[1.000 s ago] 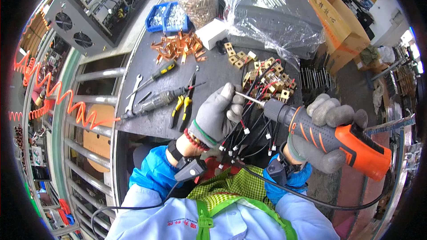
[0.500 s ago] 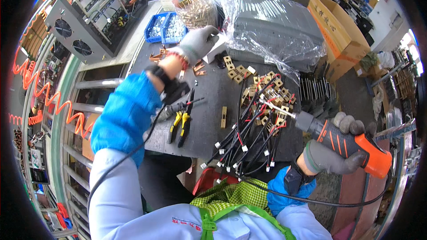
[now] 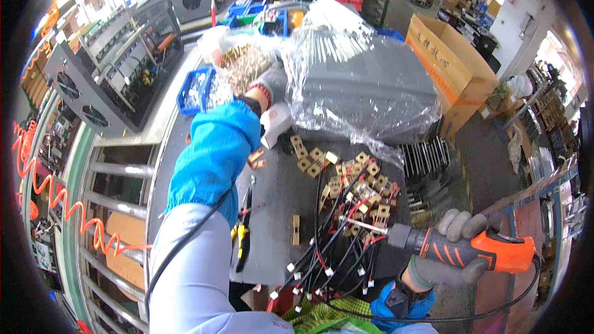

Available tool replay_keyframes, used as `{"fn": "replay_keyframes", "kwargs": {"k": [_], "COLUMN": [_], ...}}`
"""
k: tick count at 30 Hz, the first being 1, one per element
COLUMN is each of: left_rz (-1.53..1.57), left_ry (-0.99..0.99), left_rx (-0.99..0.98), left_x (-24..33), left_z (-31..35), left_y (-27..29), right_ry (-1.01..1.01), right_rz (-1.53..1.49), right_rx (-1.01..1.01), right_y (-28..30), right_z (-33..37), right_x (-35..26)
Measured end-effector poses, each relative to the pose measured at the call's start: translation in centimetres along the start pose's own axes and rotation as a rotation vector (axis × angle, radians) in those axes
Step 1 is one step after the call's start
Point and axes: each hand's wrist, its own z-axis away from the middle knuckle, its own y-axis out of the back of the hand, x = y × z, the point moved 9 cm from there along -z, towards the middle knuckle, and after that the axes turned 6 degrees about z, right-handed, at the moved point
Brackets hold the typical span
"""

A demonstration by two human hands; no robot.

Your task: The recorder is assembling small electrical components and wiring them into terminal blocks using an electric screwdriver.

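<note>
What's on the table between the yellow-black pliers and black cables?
Head view: one brass-coloured block, with bare dark tabletop either side.

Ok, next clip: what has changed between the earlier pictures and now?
The left hand has left the tip of the bit and reached forward, beside the clear bag of small parts; whether it grips anything is hidden. The view has tilted up. The right hand still holds the power driver; the cardboard box stays put.
</note>
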Motion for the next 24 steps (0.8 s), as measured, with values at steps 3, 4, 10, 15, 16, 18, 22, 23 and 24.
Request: {"fn": "replay_keyframes", "kwargs": {"k": [3,4,10,15,16,18,22,23,24], "left_rz": [-0.237,-0.192,-0.178,-0.222,-0.901,0.114,0.767,0.831,0.821], "left_ry": [-0.012,-0.011,0.011,-0.004,-0.084,0.242,0.572,0.551,0.582], "left_rx": [0.001,-0.002,-0.058,0.061,0.145,0.534,0.769,0.823,0.816], "left_x": [-0.4,-0.5,0.1,2.8,4.5,0.6,-5.2,-5.7,-6.0], "left_z": [0.1,0.0,-1.0,-1.2,-1.0,0.3,2.7,3.5,3.9], "left_y": [-0.7,-0.6,1.0,6.5,7.7,14.4,18.0,19.0,19.5], "right_ry": [0.012,-0.01,-0.024,-0.02,-0.022,-0.043,-0.018,-0.024,-0.027], "right_rz": [0.021,0.012,-0.051,-0.075,-0.052,-0.017,-0.029,-0.038,-0.053], "right_rx": [0.1,0.063,0.001,0.011,0.017,0.02,0.024,0.037,0.017], "right_y": [0.8,0.4,-0.2,-0.2,-0.1,0.0,-0.1,0.0,-0.3], "right_z": [0.2,0.2,-0.1,0.0,-0.1,-0.1,-0.2,-0.1,-0.2], "right_x": [0.1,0.3,0.0,0.1,0.1,0.2,-0.3,-0.3,-0.3]}}
